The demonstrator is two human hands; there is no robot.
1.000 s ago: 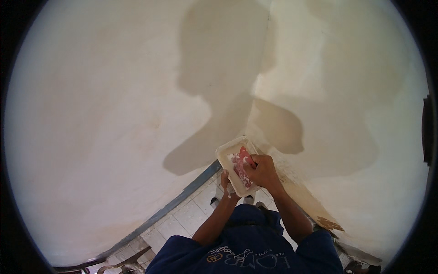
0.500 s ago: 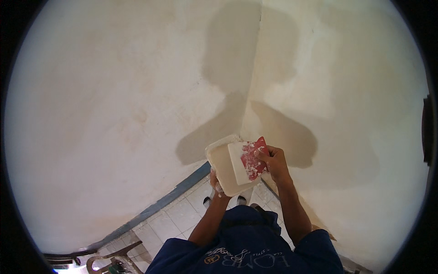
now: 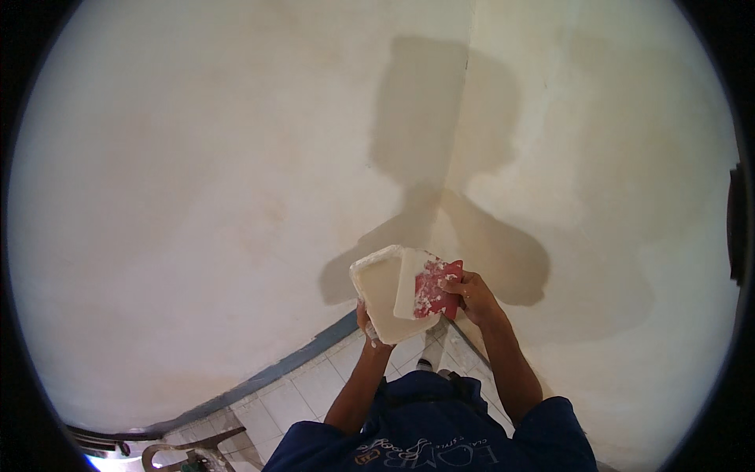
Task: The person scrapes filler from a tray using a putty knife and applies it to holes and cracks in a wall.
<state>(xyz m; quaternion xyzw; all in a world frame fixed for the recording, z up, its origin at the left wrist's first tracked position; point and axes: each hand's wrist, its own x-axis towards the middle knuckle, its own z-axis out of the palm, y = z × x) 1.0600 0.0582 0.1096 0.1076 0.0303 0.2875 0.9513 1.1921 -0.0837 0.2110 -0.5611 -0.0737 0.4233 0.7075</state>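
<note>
My left hand point(image 3: 366, 321) grips a cream plastic tray point(image 3: 376, 303) by its left side and from underneath, low in front of the corner. My right hand point(image 3: 474, 295) is closed on a red scraper point(image 3: 436, 289), its thumb on top. The scraper lies flat over the tray's right half, its left part coated in white paste, with white flecks over the red part. The tray has a pale, creamy coating inside and along its rim. White residue marks my left fingers.
Two off-white walls point(image 3: 197, 197) meet ahead, with my shadow across the corner. A blue-grey skirting strip point(image 3: 314, 344) borders a white tiled floor point(image 3: 287, 401). A brown-grey metal object point(image 3: 161, 456) stands at the lower left. My blue shirt fills the bottom middle.
The scraper has turned from a steep angle in the tray's middle to flatter on its right, showing white paste. Tray and hands have shifted left, then slightly down in view.
</note>
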